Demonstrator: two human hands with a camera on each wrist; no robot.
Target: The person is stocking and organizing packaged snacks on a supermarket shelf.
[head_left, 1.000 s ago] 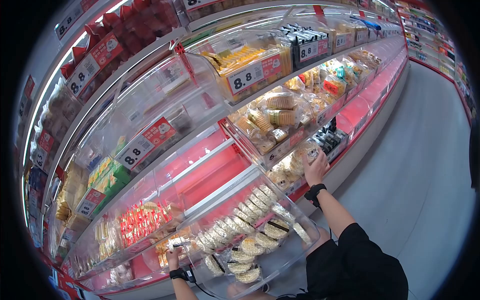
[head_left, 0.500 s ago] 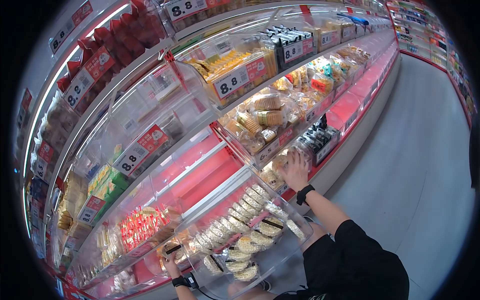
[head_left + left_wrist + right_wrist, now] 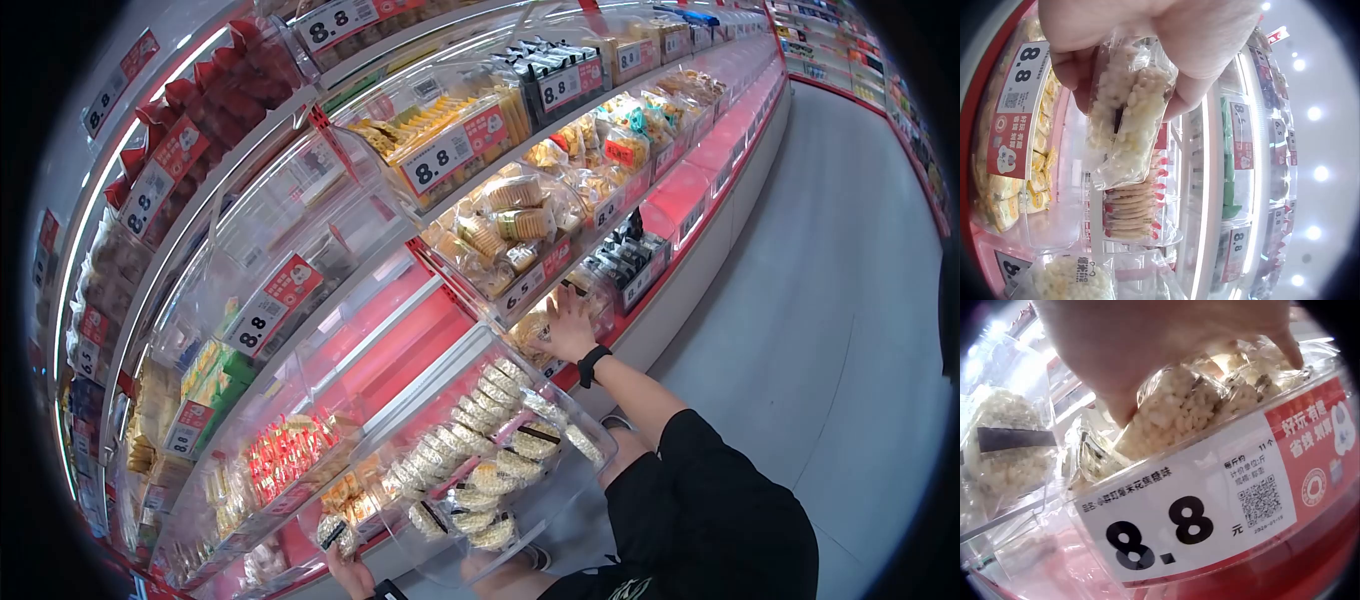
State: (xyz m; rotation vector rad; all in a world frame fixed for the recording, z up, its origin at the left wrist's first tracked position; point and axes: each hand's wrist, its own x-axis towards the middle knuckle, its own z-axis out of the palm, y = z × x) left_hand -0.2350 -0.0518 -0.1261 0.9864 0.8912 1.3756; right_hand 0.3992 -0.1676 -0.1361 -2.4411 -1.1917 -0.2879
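My left hand [image 3: 350,573], low in the head view, holds a clear-wrapped puffed rice cake [image 3: 337,535] with a dark label. In the left wrist view, fingers and thumb of the left hand [image 3: 1154,28] pinch the wrapped puffed rice [image 3: 1138,119] edge-on. My right hand [image 3: 569,331] reaches into a shelf bin of wrapped puffed rice cakes [image 3: 530,330]. In the right wrist view, the right hand [image 3: 1166,337] spreads over the packets [image 3: 1175,409] behind an 8.8 price card [image 3: 1179,519]; some fingertips are hidden.
A clear tray [image 3: 570,500] with several puffed rice cakes [image 3: 480,435] sits between the hands. Black packets [image 3: 620,262] lie right of the right hand's bin. Red-wrapped snacks [image 3: 290,455] fill a bin at left. Grey floor [image 3: 760,340] runs along the shelves.
The shelves and tray have shifted left in the head view. My right hand has moved left and down over the bin's packets. The left hand's wrapped cake has turned, showing its face.
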